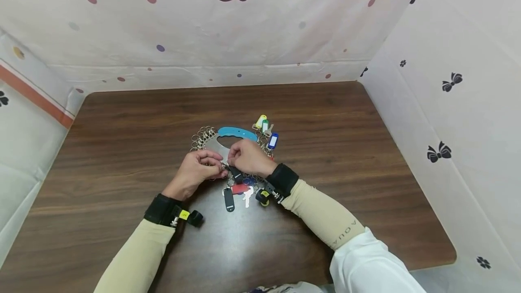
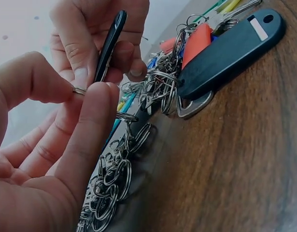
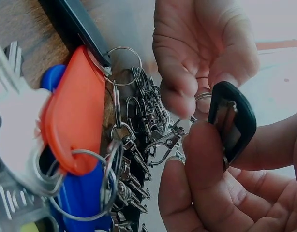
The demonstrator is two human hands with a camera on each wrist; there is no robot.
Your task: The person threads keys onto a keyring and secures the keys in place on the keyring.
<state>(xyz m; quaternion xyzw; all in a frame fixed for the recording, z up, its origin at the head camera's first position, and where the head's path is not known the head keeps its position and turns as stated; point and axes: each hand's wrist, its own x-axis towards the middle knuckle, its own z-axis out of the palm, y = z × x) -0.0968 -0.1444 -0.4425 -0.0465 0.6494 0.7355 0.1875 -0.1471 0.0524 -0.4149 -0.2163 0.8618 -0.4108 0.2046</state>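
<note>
My left hand (image 1: 199, 168) pinches a small split key ring (image 2: 79, 90) between thumb and index finger. My right hand (image 1: 250, 157) holds a black key tag (image 3: 230, 121) in its fingers, tilted up beside that ring. Whether ring and tag are joined is hidden by the fingertips. Both hands are over a curved metal plate (image 1: 213, 146) with a blue handle (image 1: 238, 133). Along the plate's edge hang many metal clasps (image 3: 170, 140) with rings. An orange-red key tag (image 3: 76, 116), a second black key tag (image 2: 230, 53) and a silver key (image 1: 247, 197) lie close to the hands.
Beyond the right hand, yellow (image 1: 261, 121), green (image 1: 265, 125) and blue (image 1: 273, 141) key tags spread out from the plate's right side. Everything rests on a brown wooden table (image 1: 325, 125). White patterned sheets (image 1: 195, 26) stand behind it and at its sides.
</note>
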